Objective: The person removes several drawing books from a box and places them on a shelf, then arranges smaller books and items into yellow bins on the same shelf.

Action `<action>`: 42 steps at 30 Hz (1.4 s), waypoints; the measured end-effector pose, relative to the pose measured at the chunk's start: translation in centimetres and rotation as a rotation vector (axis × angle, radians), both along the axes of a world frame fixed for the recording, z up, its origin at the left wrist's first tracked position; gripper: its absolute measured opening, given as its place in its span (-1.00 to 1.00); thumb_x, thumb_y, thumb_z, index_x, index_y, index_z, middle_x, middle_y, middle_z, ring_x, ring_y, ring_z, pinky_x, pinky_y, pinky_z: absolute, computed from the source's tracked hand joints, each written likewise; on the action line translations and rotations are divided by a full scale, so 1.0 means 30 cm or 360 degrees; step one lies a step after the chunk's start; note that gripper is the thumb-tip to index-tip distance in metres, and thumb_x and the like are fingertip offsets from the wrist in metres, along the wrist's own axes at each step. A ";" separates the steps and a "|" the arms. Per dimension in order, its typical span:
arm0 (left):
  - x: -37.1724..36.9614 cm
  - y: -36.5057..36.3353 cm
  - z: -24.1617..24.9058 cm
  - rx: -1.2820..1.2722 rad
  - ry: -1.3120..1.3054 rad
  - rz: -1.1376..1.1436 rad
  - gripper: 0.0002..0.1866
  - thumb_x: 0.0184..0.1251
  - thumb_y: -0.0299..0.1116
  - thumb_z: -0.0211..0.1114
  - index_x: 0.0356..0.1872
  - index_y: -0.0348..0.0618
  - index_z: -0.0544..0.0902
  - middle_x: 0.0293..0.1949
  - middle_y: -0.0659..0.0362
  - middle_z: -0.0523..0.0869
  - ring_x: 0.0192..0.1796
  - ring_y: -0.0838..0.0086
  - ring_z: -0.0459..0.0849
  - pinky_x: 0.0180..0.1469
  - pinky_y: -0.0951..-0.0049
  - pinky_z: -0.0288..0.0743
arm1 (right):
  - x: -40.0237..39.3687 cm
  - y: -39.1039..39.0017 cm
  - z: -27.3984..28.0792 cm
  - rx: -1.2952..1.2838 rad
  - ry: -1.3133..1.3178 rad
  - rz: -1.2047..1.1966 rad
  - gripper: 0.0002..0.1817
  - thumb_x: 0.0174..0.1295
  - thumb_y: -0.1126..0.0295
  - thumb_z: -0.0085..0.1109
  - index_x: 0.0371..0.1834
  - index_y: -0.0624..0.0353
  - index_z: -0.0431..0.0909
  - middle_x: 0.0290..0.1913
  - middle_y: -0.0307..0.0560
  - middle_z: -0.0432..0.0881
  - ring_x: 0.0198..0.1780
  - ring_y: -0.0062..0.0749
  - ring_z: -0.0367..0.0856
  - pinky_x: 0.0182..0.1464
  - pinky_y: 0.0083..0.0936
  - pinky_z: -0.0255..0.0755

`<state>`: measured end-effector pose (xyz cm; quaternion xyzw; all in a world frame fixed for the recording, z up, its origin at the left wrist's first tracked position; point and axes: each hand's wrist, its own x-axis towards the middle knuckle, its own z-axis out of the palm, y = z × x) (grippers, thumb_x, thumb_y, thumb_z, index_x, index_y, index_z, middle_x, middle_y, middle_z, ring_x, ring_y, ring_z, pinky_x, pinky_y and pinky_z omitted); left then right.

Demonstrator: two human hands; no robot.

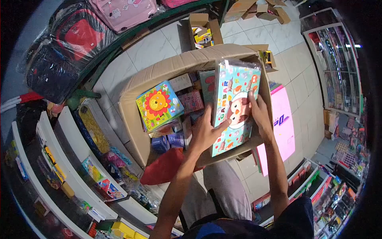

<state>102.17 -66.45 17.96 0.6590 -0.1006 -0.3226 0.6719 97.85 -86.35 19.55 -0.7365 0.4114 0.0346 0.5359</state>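
Note:
A stack of light-blue drawing books (238, 85) with an owl picture on the cover is held over the right part of a large open cardboard box (133, 131). My left hand (207, 129) grips its left edge, thumb on the cover. On the right side my right hand (258, 115) holds it with fingers on the cover and edge. Inside the box, left of the books, lies a lion-picture book (158, 104) on top of other items. Beside it are a pink patterned pack (191, 100) and a blue box (169, 142).
A red cloth-like piece (165, 167) lies at the box's near edge. Pink sheets (282, 127) stand right of the box. Behind it is a smaller carton (215, 32). Curved shelves (75, 159) line the left; wrapped bags (83, 36) sit at the upper left.

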 end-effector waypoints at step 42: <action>-0.756 1.587 -0.171 -0.0261 0.0385 0.2487 -0.44 0.23 -0.32 0.35 0.19 -0.15 0.30 -0.02 0.21 0.49 0.00 0.51 0.49 0.05 0.44 0.37 | -0.439 1.550 -0.255 0.2557 0.0045 0.0788 0.01 0.10 -0.50 -0.37 0.45 0.03 0.00 0.39 -0.04 0.15 0.40 -0.13 0.11 0.39 -0.05 -0.03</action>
